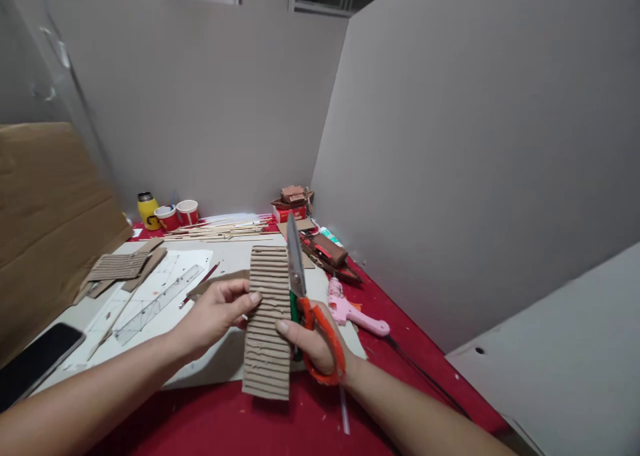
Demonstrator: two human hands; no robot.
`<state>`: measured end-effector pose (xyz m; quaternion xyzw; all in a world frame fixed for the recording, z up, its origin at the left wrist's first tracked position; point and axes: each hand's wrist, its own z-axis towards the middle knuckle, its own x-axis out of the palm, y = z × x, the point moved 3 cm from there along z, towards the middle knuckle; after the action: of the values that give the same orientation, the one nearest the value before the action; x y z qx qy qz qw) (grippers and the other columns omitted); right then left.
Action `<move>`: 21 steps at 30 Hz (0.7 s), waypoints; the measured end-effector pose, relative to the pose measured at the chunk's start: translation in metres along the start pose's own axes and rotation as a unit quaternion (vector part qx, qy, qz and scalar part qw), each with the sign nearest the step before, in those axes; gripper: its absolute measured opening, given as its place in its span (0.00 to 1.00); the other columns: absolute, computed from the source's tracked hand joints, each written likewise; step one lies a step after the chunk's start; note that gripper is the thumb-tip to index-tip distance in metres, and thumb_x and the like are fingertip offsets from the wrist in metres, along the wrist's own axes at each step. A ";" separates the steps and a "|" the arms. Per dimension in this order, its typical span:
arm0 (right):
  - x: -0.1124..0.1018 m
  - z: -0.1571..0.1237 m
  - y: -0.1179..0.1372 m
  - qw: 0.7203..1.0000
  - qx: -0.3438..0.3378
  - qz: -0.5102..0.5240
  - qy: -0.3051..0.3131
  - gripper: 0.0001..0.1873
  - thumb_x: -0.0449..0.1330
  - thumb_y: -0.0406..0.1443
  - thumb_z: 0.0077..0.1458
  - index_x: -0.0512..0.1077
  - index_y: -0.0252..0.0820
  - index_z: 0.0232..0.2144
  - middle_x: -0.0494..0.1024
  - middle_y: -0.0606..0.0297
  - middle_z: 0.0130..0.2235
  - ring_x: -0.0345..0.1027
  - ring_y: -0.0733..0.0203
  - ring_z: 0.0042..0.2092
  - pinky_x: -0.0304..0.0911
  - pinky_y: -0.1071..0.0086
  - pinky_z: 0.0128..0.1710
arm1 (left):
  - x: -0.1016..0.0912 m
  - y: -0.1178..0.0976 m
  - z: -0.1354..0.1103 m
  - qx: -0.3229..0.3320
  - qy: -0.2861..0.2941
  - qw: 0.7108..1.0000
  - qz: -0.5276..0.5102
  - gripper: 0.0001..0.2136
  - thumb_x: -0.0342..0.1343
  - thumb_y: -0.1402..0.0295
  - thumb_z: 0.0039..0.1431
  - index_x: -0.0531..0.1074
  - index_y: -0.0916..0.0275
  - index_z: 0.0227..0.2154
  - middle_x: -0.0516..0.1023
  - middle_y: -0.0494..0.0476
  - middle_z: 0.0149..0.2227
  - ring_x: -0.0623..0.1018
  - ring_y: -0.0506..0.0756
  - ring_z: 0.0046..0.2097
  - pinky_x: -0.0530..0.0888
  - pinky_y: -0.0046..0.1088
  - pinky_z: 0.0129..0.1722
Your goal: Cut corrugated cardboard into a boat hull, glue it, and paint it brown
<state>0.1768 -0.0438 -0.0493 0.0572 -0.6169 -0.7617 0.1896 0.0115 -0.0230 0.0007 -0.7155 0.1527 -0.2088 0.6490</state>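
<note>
Your left hand (pixel 215 309) pinches the ridged cardboard strip (pixel 270 359) above the white sheet (pixel 210 369); your right hand (pixel 320 349) grips the scissors (pixel 299 284), thumb on the strip's right edge. Press lightly to spare the ridges; keep the tips aimed away from you. The red table (pixel 195 419) leaves open room nearest you; mind the glue gun (pixel 357 316) at right.

No lettering or number is legible: the dark mark on the yellow, dark-topped bottle (pixel 149 209), the pattern on the round red-and-white cups (pixel 189 217) and the green-and-white tube's (pixel 331 237) print are too small.
</note>
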 end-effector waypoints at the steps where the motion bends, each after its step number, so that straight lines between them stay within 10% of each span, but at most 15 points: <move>1: 0.000 0.002 -0.001 1.000 0.010 0.005 -0.004 0.17 0.65 0.48 0.52 0.73 0.40 0.35 0.71 0.68 0.24 0.61 0.67 0.21 0.60 0.73 0.20 | -0.001 0.002 0.005 -0.002 0.005 1.000 -0.007 0.11 0.62 0.60 0.57 0.77 0.64 0.35 0.78 0.53 0.29 0.73 0.49 0.30 0.69 0.23 0.31; 14: -0.040 0.025 -0.015 0.972 0.017 -0.035 -0.233 0.21 0.63 0.53 0.49 0.68 0.41 0.31 0.68 0.70 0.24 0.61 0.66 0.24 0.59 0.72 0.24 | -0.017 0.030 0.027 -0.151 0.157 0.976 -0.028 0.13 0.66 0.60 0.53 0.81 0.59 0.40 0.83 0.55 0.34 0.80 0.55 0.36 0.73 0.30 0.41; 21: -0.033 0.026 0.003 0.983 0.082 -0.085 -0.143 0.14 0.68 0.41 0.42 0.69 0.40 0.24 0.65 0.73 0.20 0.57 0.68 0.23 0.53 0.74 0.23 | -0.027 0.035 0.025 -0.184 0.183 0.966 -0.009 0.12 0.66 0.60 0.53 0.81 0.59 0.39 0.83 0.53 0.33 0.79 0.55 0.37 0.73 0.28 0.42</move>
<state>0.1997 -0.0084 -0.0453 0.0153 -0.6912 -0.7220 0.0291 0.0026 0.0076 -0.0382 -0.7737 0.2980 -0.3104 0.4649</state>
